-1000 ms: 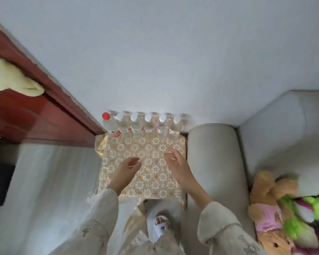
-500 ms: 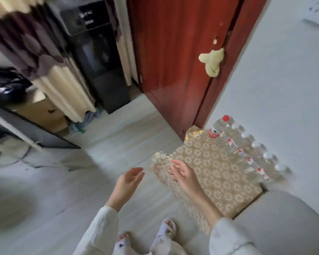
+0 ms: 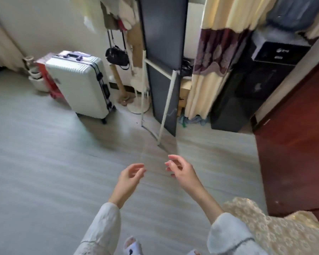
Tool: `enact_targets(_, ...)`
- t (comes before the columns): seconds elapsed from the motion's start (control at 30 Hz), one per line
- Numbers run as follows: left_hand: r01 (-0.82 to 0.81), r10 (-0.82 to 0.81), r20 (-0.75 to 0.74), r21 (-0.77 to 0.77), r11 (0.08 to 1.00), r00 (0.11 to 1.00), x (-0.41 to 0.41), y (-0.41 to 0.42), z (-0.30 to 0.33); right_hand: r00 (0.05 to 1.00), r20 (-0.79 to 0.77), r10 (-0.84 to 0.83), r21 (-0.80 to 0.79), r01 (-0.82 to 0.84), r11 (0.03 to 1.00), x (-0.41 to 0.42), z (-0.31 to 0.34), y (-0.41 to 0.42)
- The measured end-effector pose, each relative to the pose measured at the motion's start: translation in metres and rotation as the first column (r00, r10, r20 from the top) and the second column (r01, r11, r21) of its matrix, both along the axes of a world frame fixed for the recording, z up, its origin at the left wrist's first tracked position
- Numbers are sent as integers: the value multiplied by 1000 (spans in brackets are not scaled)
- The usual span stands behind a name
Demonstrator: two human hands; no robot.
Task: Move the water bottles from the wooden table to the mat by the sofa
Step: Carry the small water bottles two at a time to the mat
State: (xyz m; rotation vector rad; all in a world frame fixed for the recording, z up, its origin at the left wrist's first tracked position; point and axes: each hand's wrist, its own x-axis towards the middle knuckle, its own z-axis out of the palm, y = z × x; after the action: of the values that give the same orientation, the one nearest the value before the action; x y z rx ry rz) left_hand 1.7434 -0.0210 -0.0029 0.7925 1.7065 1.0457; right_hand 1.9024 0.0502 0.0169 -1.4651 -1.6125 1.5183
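Note:
Only a corner of the gold floral mat point(image 3: 276, 227) shows, at the bottom right behind my right sleeve. No water bottles, wooden table or sofa are in view. My left hand point(image 3: 130, 176) hangs over the grey floor with loosely curled fingers and holds nothing. My right hand point(image 3: 180, 171) is a little to its right, fingers also relaxed and empty, lifted off the mat.
A white suitcase point(image 3: 81, 83) stands at the back left beside a red box point(image 3: 50, 78). A dark folding panel on a white frame point(image 3: 162, 70) stands ahead, with curtains point(image 3: 210, 70) and a black water dispenser point(image 3: 252, 85) to its right. A red-brown door point(image 3: 298, 140) fills the right side.
The view has swung left, away from the mat and the row of bottles, toward the room. Both hands have come off the mat and now hang over bare floor.

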Motion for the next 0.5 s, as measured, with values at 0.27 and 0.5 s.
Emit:
enact_targets(0.27,-356,357,-16,8,934,934,-173,-60,18,938,-46,343,24,-342,939,-205,13,-7)
enact_targets(0.5,-611,611,-15,8,791,791,-284,-95,18,791,-76,607,49,-605,795,-363,19,0)
